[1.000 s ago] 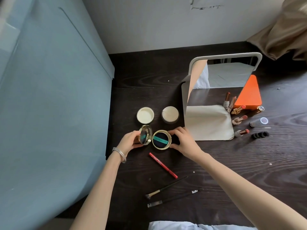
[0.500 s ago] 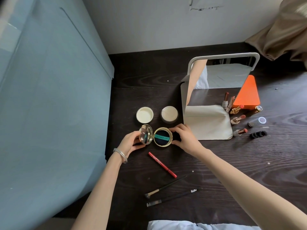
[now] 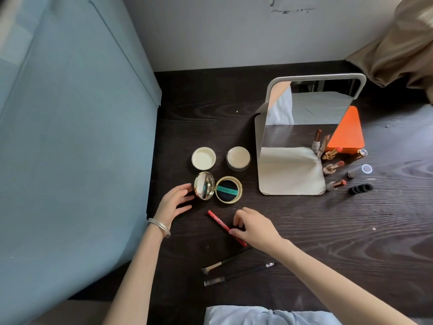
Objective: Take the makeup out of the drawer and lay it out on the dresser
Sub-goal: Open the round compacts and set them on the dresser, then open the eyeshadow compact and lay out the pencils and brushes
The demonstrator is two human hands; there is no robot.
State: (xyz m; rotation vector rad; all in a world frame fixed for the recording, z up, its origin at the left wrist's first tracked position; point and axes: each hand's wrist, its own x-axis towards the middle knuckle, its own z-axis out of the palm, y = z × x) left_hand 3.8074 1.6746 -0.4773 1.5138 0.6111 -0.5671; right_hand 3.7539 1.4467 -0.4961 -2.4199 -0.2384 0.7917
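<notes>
An open gold compact (image 3: 228,190) lies on the dark wooden dresser (image 3: 328,231), its mirrored lid (image 3: 204,185) tilted up to the left. My left hand (image 3: 174,202) rests beside the lid with relaxed fingers, the fingertips at its edge. My right hand (image 3: 255,227) pinches the near end of a red lip pencil (image 3: 218,219) that lies on the dresser just below the compact. Two dark brushes (image 3: 225,262) (image 3: 236,275) lie nearer to me. An open cream jar (image 3: 238,158) and its cap (image 3: 203,158) sit behind the compact.
A standing mirror (image 3: 311,109) is at the right, with three open lipsticks (image 3: 334,167), an orange box (image 3: 349,134) and a black hair tie (image 3: 360,188) beside it. A blue cabinet wall (image 3: 70,137) borders the dresser on the left.
My right hand left the compact's right rim and came down onto the red pencil. My left hand slid back from the lid, and the compact stays open.
</notes>
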